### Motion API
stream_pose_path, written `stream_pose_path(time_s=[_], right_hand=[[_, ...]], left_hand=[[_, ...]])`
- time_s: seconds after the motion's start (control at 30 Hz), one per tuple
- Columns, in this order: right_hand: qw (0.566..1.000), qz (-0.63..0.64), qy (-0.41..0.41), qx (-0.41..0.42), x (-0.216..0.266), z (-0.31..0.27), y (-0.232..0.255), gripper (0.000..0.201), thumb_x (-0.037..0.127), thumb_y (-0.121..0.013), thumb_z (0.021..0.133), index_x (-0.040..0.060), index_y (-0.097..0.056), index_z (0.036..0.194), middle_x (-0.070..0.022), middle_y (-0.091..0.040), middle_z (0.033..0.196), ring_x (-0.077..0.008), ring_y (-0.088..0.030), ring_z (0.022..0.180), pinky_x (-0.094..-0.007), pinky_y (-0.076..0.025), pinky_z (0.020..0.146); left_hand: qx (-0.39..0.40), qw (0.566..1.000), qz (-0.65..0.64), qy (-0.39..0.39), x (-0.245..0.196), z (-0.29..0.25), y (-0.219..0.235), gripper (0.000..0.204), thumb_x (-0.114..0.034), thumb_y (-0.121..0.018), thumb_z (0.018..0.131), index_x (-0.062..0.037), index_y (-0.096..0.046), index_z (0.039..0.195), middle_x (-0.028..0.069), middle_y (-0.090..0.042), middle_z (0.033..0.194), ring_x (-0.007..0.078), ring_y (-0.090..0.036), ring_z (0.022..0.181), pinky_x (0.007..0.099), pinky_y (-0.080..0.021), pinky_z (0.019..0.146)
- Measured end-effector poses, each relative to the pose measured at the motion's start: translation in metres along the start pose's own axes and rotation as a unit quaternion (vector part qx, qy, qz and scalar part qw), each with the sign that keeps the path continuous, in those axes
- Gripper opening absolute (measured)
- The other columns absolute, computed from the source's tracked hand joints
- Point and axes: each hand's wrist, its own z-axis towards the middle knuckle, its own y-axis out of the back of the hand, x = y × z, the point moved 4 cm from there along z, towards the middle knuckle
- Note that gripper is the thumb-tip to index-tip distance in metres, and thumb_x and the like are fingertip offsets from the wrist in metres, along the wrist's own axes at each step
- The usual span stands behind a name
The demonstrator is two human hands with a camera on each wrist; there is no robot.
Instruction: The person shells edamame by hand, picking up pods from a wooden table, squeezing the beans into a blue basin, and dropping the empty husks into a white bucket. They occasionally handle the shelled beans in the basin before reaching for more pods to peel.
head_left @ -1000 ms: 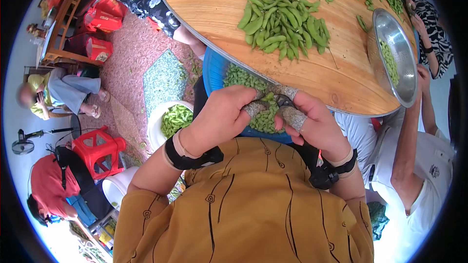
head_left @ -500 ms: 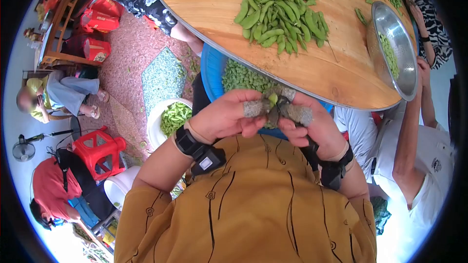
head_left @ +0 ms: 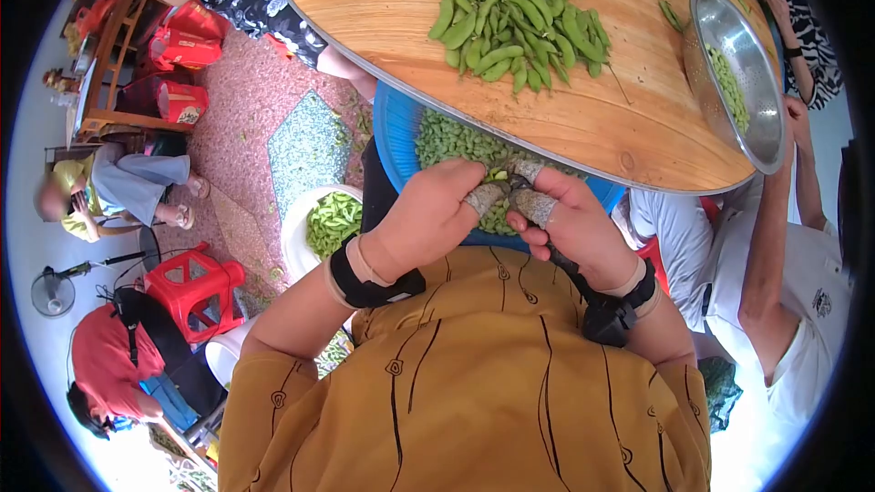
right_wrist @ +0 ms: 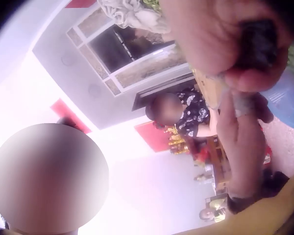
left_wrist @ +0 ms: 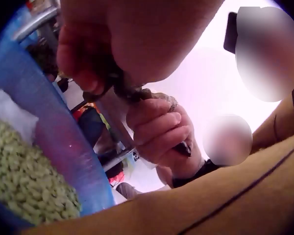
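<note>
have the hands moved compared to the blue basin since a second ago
Yes, slightly. The left hand and right hand, pinching a pod between them, now sit a bit farther over the blue basin, nearer the table edge.

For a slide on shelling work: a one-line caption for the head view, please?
Both hands pinch a soybean pod over a blue basin of shelled beans.

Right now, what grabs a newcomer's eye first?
The heap of green edamame pods on the round wooden table at the top. Below its edge, the left hand and right hand, fingertips wrapped in tape, pinch one pod over a blue basin of shelled beans.
</note>
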Motion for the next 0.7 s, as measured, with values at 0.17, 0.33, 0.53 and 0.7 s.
stream_pose_path(time_s=[0.17, 0.33, 0.53, 0.7], right_hand=[[1.0, -0.012, 0.016, 0.008, -0.018, 0.007, 0.003, 0.028, 0.003, -0.041, 0.089, 0.0056, -0.057, 0.112, 0.0004, -0.053, 0.076, -0.0038, -0.044, 0.054, -0.0197, -0.039, 0.045], [0.996, 0.072, -0.034, 0.027, -0.02, 0.003, 0.012, 0.026, 0.008, -0.043, 0.092, 0.0064, -0.056, 0.115, 0.0005, -0.053, 0.076, -0.0042, -0.043, 0.053, -0.0205, -0.038, 0.044], [0.999, 0.041, -0.02, 0.017, -0.027, 0.013, 0.015, 0.024, 0.011, -0.044, 0.092, 0.0064, -0.055, 0.113, 0.0004, -0.054, 0.077, -0.0044, -0.043, 0.053, -0.0202, -0.039, 0.044], [0.999, -0.006, 0.034, 0.0, -0.036, 0.021, 0.018, 0.025, 0.008, -0.043, 0.09, 0.0052, -0.054, 0.113, -0.0001, -0.055, 0.077, -0.0048, -0.045, 0.054, -0.0192, -0.039, 0.044]], left_hand=[[0.109, 0.861, -0.363, 0.34, 0.016, -0.011, -0.012, 0.018, -0.015, -0.05, 0.091, 0.0001, -0.058, 0.085, 0.0081, -0.059, 0.078, 0.017, -0.054, 0.065, 0.027, -0.043, 0.057], [0.089, 0.594, -0.712, 0.364, 0.022, -0.019, -0.019, 0.022, -0.017, -0.046, 0.096, -0.0002, -0.059, 0.098, 0.0065, -0.06, 0.082, 0.0119, -0.053, 0.065, 0.0229, -0.043, 0.058], [0.128, 0.8, -0.468, 0.353, 0.027, -0.017, -0.017, 0.021, -0.015, -0.047, 0.095, -0.0003, -0.059, 0.103, 0.0044, -0.061, 0.082, 0.0094, -0.054, 0.065, 0.0219, -0.045, 0.059], [0.147, 0.889, -0.316, 0.298, 0.019, -0.014, -0.015, 0.019, -0.012, -0.047, 0.094, 0.0001, -0.06, 0.1, 0.0023, -0.061, 0.078, 0.0075, -0.055, 0.062, 0.0217, -0.046, 0.056]])
